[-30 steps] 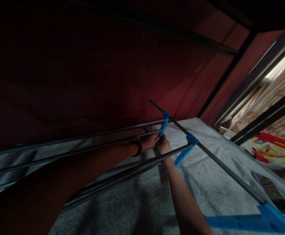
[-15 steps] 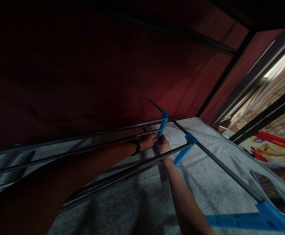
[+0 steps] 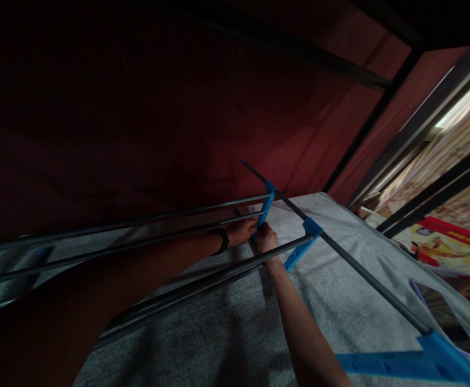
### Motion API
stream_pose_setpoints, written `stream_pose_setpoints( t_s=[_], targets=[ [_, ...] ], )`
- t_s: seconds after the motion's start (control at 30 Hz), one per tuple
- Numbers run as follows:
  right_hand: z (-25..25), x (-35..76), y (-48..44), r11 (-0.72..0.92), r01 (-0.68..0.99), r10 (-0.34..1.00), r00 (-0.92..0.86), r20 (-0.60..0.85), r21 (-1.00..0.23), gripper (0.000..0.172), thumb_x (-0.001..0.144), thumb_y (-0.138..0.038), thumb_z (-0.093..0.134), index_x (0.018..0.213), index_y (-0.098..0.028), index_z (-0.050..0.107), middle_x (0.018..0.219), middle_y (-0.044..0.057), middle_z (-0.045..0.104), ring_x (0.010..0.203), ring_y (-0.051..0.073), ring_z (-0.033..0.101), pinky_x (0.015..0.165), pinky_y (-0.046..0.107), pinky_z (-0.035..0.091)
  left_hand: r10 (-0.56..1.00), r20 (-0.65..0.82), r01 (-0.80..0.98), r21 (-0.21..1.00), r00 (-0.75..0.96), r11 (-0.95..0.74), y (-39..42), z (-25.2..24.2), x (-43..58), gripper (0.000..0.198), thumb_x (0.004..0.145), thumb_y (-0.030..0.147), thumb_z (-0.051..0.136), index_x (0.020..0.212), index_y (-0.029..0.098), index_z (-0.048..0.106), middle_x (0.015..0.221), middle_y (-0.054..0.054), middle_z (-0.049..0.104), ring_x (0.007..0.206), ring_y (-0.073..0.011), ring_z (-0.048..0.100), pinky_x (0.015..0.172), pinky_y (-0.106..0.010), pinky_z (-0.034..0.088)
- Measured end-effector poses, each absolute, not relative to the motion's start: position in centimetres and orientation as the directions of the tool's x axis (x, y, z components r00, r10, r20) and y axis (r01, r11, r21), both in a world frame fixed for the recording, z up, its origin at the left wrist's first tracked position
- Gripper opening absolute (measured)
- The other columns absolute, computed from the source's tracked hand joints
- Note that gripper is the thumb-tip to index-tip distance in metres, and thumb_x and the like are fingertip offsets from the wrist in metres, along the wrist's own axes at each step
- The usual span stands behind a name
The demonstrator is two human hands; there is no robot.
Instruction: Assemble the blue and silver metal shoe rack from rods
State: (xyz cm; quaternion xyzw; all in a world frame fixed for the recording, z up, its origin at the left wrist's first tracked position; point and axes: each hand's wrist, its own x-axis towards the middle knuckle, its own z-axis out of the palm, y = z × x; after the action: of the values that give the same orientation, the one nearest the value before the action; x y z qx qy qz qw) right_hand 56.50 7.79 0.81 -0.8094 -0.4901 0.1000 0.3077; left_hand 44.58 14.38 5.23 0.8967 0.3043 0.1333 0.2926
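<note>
A rack of dark tubes and blue plastic brackets lies over a grey cloth. My left hand (image 3: 240, 232), with a dark band at the wrist, reaches along the tubes to the lower end of the far blue bracket (image 3: 266, 207). Against the same end presses my right hand (image 3: 267, 239), its arm passing under a nearer tube (image 3: 235, 267). Both hands look closed there, the fingers partly hidden. One long dark tube (image 3: 356, 266) runs through the tops of the far bracket, a middle blue bracket (image 3: 299, 252) and a near blue bracket (image 3: 392, 365).
Dark red panels (image 3: 235, 118) with black frame bars rise behind the rack. Grey cloth (image 3: 340, 301) covers the surface beneath. A phone-like flat object (image 3: 447, 320) lies at the right, near a red and yellow printed package (image 3: 453, 244).
The view has shifted very slightly. Both hands stay at the lower end of the far bracket, with hardly any visible movement.
</note>
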Motion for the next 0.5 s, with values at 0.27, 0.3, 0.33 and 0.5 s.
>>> stream_pose_setpoints(
  t_s=[0.27, 0.3, 0.33, 0.5],
  targets=[
    [1.14, 56.59, 7.81, -0.338, 0.734, 0.872, 0.479, 0.097, -0.589, 0.024, 0.095, -0.016, 0.044, 0.109, -0.017, 0.063, 0.087, 0.006, 0.07, 0.084, 0.019, 0.067, 0.066, 0.025, 0.041, 0.642, 0.037, 0.518, 0.555, 0.766, -0.65, 14.15, 5.3, 44.53, 0.035, 0.095, 0.022, 0.048, 0.125, 0.022, 0.067, 0.118, -0.007, 0.073, 0.109, -0.0232, 0.067, 0.094, -0.03, 0.051],
    [1.19, 56.55, 7.8, -0.336, 0.735, 0.872, 0.479, 0.1, -0.589, 0.024, 0.095, -0.015, 0.043, 0.109, -0.017, 0.063, 0.087, 0.006, 0.07, 0.084, 0.019, 0.067, 0.066, 0.025, 0.041, 0.641, 0.039, 0.52, 0.548, 0.767, -0.655, 14.15, 5.29, 44.51, 0.034, 0.095, 0.023, 0.048, 0.124, 0.023, 0.067, 0.118, -0.007, 0.073, 0.109, -0.0233, 0.067, 0.093, -0.03, 0.051],
    [1.23, 56.5, 7.79, -0.334, 0.736, 0.872, 0.478, 0.104, -0.589, 0.025, 0.095, -0.014, 0.043, 0.108, -0.016, 0.063, 0.088, 0.007, 0.07, 0.084, 0.019, 0.067, 0.067, 0.025, 0.041, 0.641, 0.039, 0.522, 0.544, 0.767, -0.657, 14.16, 5.26, 44.5, 0.034, 0.095, 0.023, 0.048, 0.124, 0.023, 0.066, 0.119, -0.007, 0.073, 0.109, -0.0234, 0.067, 0.093, -0.03, 0.051],
    [1.1, 56.47, 7.77, -0.33, 0.738, 0.872, 0.477, 0.11, -0.588, 0.023, 0.094, -0.012, 0.042, 0.105, -0.017, 0.062, 0.087, 0.007, 0.07, 0.084, 0.019, 0.068, 0.066, 0.025, 0.042, 0.627, 0.037, 0.507, 0.552, 0.778, -0.662, 14.46, 4.88, 44.56, 0.036, 0.095, 0.023, 0.046, 0.126, 0.023, 0.064, 0.123, -0.007, 0.071, 0.111, -0.0232, 0.067, 0.092, -0.03, 0.051]
  ],
)
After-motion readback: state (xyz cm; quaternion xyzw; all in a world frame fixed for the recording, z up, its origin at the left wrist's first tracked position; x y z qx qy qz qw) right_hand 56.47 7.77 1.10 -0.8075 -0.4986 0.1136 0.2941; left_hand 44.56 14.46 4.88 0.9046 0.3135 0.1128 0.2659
